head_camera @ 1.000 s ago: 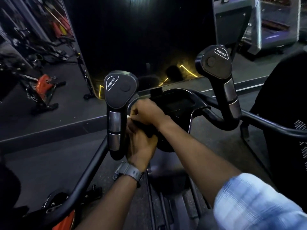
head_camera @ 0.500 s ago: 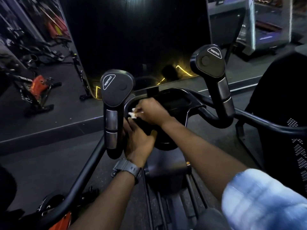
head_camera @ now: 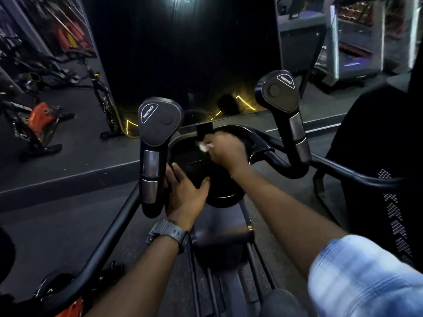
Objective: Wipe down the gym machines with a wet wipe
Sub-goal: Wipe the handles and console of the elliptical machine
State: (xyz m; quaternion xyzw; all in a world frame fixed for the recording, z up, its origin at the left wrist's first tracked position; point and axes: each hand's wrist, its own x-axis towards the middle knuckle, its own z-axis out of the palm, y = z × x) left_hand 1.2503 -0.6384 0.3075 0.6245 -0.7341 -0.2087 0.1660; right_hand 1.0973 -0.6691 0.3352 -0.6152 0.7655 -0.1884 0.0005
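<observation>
The wet wipe (head_camera: 203,146) was pinched by the right hand (head_camera: 225,151) at the console's (head_camera: 194,165) 12 o'clock rim (previously nearer 9 o'clock); the left hand (head_camera: 185,193) lay spread, grasping nothing, between console and left handle (head_camera: 152,161).

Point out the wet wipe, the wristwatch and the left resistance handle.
wet wipe (head_camera: 203,146): head view, the white wad showing at the right hand's fingertips.
wristwatch (head_camera: 168,233): head view, its dark strap on the left wrist.
left resistance handle (head_camera: 158,121): head view, its flat labelled head.
</observation>
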